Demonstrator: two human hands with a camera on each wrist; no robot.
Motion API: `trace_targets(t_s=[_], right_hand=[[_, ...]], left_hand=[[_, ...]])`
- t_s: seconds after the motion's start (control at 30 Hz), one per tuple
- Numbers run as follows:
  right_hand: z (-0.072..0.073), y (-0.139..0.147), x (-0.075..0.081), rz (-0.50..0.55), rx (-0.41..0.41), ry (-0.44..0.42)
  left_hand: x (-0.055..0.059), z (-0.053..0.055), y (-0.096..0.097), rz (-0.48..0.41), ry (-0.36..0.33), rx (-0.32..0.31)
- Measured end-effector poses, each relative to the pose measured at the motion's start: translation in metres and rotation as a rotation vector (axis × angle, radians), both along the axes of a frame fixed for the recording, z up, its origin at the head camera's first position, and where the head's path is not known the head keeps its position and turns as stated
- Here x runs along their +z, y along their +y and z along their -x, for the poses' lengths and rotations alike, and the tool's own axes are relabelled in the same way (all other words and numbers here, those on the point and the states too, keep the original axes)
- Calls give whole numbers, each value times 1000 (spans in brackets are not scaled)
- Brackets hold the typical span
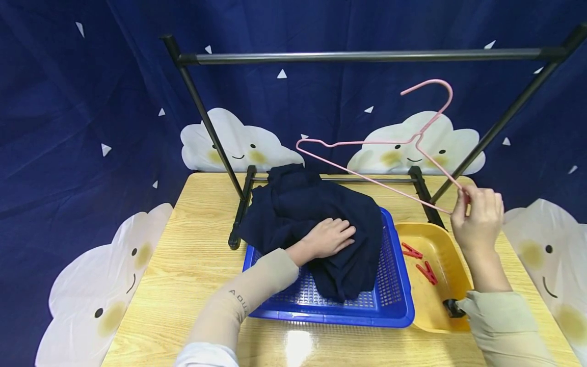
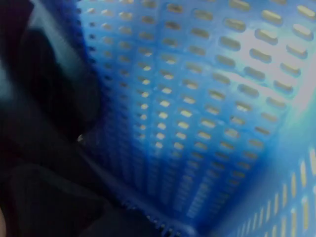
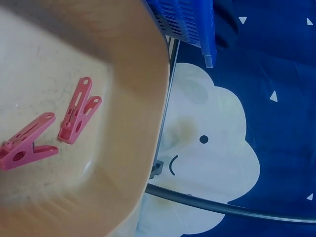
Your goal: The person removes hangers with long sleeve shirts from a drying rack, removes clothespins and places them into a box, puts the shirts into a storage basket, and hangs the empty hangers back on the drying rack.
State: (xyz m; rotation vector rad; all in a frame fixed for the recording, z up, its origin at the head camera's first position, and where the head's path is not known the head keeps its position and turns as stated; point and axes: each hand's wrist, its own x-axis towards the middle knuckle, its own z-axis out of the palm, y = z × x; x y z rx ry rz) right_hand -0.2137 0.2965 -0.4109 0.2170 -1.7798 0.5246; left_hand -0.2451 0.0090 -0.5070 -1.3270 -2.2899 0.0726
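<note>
My right hand pinches one end of a pink clothes hanger, held tilted in the air with its hook up. The fingers of my left hand lie relaxed on a crumpled dark navy cloth; its kind is hidden by the folds. This cloth is heaped in a blue plastic basket and spills over the back left rim. In the left wrist view, dark fabric lies against the basket's perforated wall.
A black clothes rack stands behind the basket on the wooden table. To the basket's right, a yellow tray holds two red clothespins and a small black object. A blue cloud-patterned curtain hangs behind.
</note>
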Motion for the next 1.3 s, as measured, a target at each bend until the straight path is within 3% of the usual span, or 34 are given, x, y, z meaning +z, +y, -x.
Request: trace_targets(t_s=[0.17,0.47,0.7,0.83,1.07,1.3], right_hand=[[0,-1,-2,5,4,10],[1,-3,-2,12,13,22],[1,-5,-2,-2,14,10],[1,-5,-3,-4,16,8],[2,-6,-4,-2,20,14],[2,-6,-4,6,20,23]], left_hand=[[-10,-3,1,149,-110,72],[-21,-10,-3,342,-282,166],[-35,-15,0,466,-329,213],[-36,-16,2,474,-331,228],[-23,-16,4,477,-330,221],[11,-18,1,464,-388,272]])
